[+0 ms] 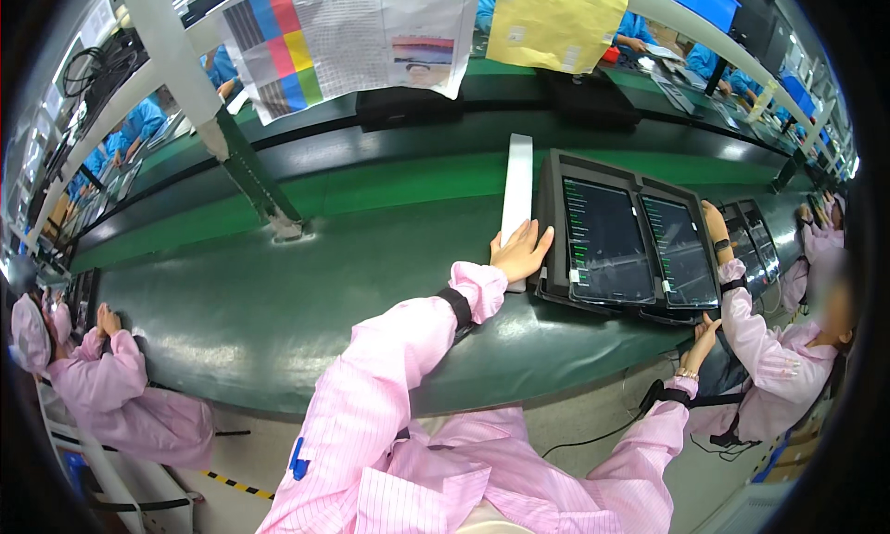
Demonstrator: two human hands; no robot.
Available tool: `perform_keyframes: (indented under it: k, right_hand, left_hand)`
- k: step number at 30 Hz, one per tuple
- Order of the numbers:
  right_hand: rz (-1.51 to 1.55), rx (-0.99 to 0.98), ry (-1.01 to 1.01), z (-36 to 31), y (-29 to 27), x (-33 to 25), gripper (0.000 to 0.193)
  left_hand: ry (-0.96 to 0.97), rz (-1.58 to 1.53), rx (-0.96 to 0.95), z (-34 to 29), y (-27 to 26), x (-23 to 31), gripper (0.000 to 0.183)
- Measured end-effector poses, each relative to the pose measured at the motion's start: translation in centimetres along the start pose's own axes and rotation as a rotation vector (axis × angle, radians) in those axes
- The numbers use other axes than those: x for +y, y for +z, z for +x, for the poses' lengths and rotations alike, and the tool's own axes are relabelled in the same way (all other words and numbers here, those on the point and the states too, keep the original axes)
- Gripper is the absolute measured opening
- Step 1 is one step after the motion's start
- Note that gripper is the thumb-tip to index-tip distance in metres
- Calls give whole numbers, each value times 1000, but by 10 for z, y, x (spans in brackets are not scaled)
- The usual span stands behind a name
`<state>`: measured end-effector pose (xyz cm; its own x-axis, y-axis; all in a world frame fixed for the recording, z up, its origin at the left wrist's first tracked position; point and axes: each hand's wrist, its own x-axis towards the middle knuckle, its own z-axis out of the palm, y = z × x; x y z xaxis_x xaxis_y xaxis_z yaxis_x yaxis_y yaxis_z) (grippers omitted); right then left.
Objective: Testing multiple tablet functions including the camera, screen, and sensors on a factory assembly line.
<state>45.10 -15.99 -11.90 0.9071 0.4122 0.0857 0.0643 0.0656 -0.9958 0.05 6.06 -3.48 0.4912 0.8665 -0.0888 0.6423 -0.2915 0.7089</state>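
Observation:
My left hand (pixel 521 253) is open, fingers spread over the near part of a long white bar (pixel 518 186), beside the left side of a dark grey tray (pixel 550 214). In the tray lie two dark-screened tablets, the left tablet (pixel 607 247) and the right tablet (pixel 680 256), both showing small green lines of text. My right hand (pixel 702 350) is just below the tray's near right corner, fingers stretched upward, with nothing visible in them. Whether its fingertips touch the tray I cannot tell. A co-worker's hand (pixel 715 226) reaches to the tray's right side.
The green-topped bench (pixel 371 265) runs across, with a post (pixel 255 177) rising from it. More dark devices (pixel 756 242) lie right of the tray. Co-workers in pink sit at left and right. A printed colour sheet (pixel 362 38) and a yellow sheet (pixel 556 24) hang above. A black cable (pixel 593 439) dangles below.

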Motion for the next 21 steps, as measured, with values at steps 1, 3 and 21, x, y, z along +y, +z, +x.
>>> perform_keyframes:
  k: [1,3,21]
  right_hand:
    - [-7,-5,37,-12,2,-5,67]
    - [0,-43,11,-29,11,-14,65]
    - [76,-457,-40,-156,152,-53,53]
  left_hand:
    - [-9,-14,9,-8,-3,-4,76]
    - [-39,-41,42,-21,-9,-13,77]
    - [-319,-28,375,-228,-74,-100,59]
